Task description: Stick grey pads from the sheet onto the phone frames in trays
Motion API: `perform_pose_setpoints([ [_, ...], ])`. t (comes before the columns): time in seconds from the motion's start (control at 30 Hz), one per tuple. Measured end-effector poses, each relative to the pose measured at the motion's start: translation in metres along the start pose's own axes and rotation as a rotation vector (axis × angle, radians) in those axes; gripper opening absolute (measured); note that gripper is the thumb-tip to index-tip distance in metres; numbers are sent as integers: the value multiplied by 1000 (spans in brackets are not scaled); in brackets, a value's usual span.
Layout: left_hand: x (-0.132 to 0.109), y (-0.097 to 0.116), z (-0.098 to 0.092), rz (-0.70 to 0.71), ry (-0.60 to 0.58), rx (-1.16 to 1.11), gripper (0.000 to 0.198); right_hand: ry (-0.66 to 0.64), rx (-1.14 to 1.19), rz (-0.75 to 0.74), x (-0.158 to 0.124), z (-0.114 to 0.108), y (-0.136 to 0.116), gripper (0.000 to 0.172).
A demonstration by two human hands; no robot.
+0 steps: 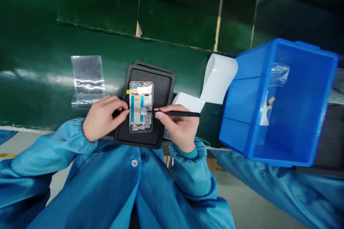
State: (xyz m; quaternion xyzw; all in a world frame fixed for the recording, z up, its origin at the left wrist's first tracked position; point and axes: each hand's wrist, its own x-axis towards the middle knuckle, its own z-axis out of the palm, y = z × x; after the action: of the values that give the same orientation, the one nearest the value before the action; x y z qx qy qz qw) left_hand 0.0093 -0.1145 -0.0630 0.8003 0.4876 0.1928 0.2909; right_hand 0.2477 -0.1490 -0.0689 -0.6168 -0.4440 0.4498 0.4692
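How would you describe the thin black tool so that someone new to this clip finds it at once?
Start at the big blue bin on the right, then go left to the black tray holding an opened phone frame. The tool lies level in the right hand, its tip reaching the frame's right side. It is the only slim black stick there.

Both arms come in from the bottom in blue sleeves, wrists bent inward. Left hand (103,117) is loosely curled with fingertips pinched together, right hand (178,127) is closed in a pen-style grip, knuckles up
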Motion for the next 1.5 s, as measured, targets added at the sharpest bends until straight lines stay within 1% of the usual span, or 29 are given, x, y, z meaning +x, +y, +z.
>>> perform_pose_setpoints([
  [0.07,-6,3,14,85,65,107,14,10,-15,12,11,7,1,15],
  [0.13,-10,7,26,125,119,214,16,0,-19,27,20,13,2,16],
  [0.2,-13,9,35,119,155,284,21,-25,-29,41,27,18,4,17],
  [0.3,-16,9,41,79,208,322,29,-69,-46,47,33,22,6,17],
  [0.37,-17,7,42,52,225,316,34,-90,-47,37,35,22,7,16],
  [0.5,-18,5,44,33,220,292,38,-103,-56,5,36,24,10,14],
  [0.83,-17,5,47,27,221,285,39,-92,-131,-61,34,24,14,10],
  [1.27,-17,4,47,21,221,281,40,-103,-154,-69,33,24,15,9],
  [1.5,-18,4,46,7,201,281,41,-108,-177,-71,33,22,15,10],
])
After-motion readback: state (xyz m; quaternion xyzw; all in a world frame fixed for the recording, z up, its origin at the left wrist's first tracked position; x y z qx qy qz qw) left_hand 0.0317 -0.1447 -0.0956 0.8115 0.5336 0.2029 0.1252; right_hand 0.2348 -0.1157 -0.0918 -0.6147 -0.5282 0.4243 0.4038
